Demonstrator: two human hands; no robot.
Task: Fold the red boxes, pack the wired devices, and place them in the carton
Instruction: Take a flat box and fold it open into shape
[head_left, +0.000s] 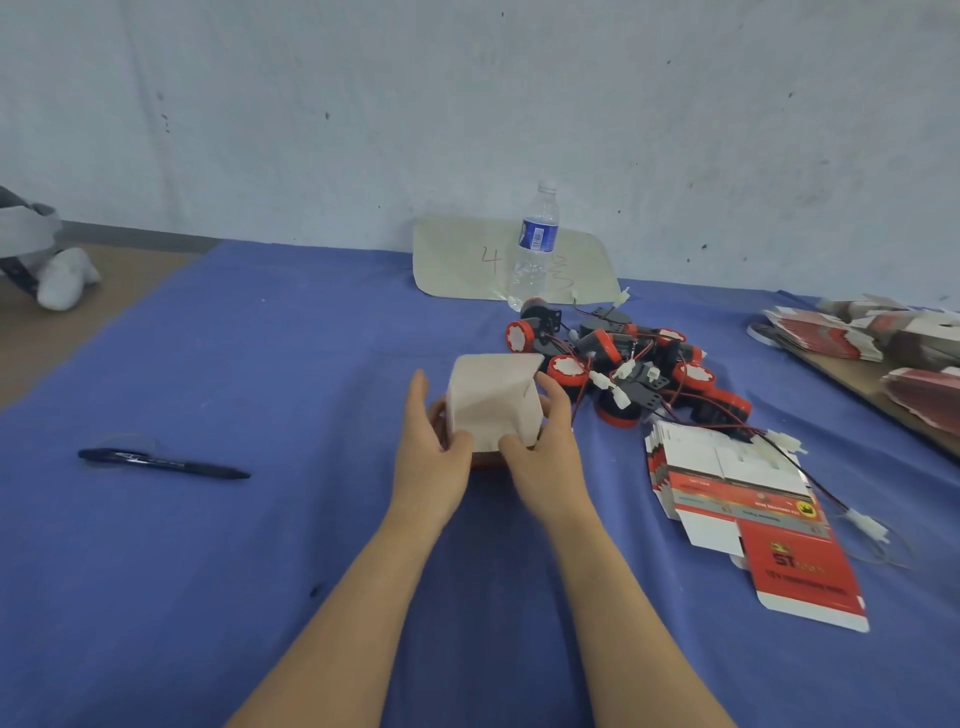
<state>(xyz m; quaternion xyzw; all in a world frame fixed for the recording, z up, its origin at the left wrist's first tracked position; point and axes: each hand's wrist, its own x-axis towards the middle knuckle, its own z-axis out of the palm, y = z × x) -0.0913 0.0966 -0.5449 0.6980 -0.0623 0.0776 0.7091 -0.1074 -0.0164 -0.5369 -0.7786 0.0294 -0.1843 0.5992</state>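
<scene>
Head view: the half-formed red box (493, 400) stands near the middle of the bench (260, 364). Its white inside faces the camera and only a strip of red shows at its base.

The likely trouble is a flap. The panels look loosely set, so if the thumbs press the near wall unevenly, the box could skew or a tab could crease instead of tucking in. The pile of wired devices (623, 369) lies just beside the box at 2 o'clock. A loose red lead could snag on a wrist or be dragged along with the box. The water bottle (535, 249) stands upright at 12 o'clock behind the pile, and a tugged lead might tip it.

The left hand (431, 447) has its grip clamped on the box's left wall, with the fingers curled behind and the thumb on the near face. The right hand (545, 441) grips the right wall the same way, its thumb pressing low on the near face. Neither grip holds anything else.

A stack of flat red boxes (727, 483) lies at 4 o'clock, and a pen (161, 462) lies well apart at 9 o'clock. No carton can be made out.
</scene>
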